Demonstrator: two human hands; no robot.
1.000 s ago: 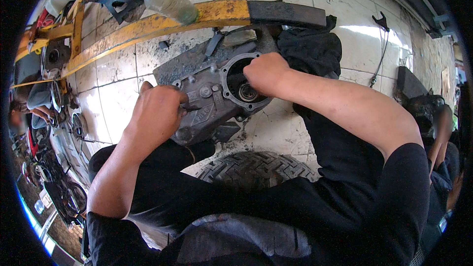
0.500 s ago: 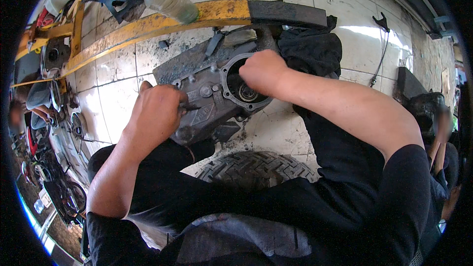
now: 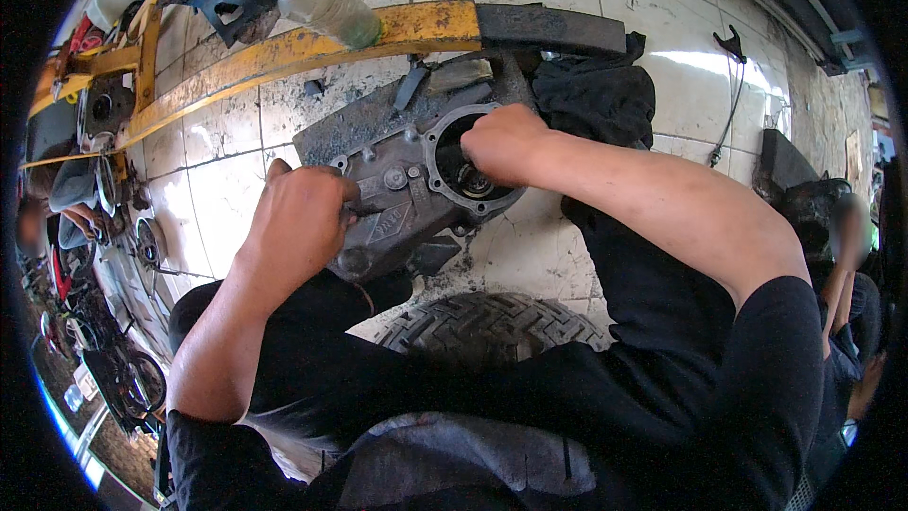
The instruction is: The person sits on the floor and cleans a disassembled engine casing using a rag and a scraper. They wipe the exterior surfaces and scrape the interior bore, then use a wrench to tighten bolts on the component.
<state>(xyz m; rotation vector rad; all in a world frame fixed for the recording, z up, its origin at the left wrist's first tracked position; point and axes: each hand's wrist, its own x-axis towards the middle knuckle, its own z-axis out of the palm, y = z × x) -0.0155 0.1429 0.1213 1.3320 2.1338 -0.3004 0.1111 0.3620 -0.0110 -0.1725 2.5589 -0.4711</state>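
Observation:
A grey cast-metal gearbox casing [image 3: 392, 194] lies on the floor between my legs, its round flanged opening at the right end. My left hand [image 3: 301, 220] is closed at the casing's left end, fingers curled down around it; that end is hidden under the hand. My right hand [image 3: 503, 144] is closed too, its fingers dipping into the round opening. Whatever the fingertips pinch there is hidden. Below them, a ring-shaped part [image 3: 476, 180] shows deep inside the opening.
Behind the casing runs a yellow metal beam [image 3: 426, 26] with a dark end, a blue-capped plastic bottle [image 3: 326, 5] beside it. Dark cloth [image 3: 601, 95] lies to the casing's right, a cable [image 3: 730, 104] farther right. A treaded tire [image 3: 492, 322] sits nearer me. Other people are at both sides.
My right hand has dipped and turned slightly over the opening, covering more of the ring-shaped part. The casing has shifted very slightly; my left hand stays almost in place.

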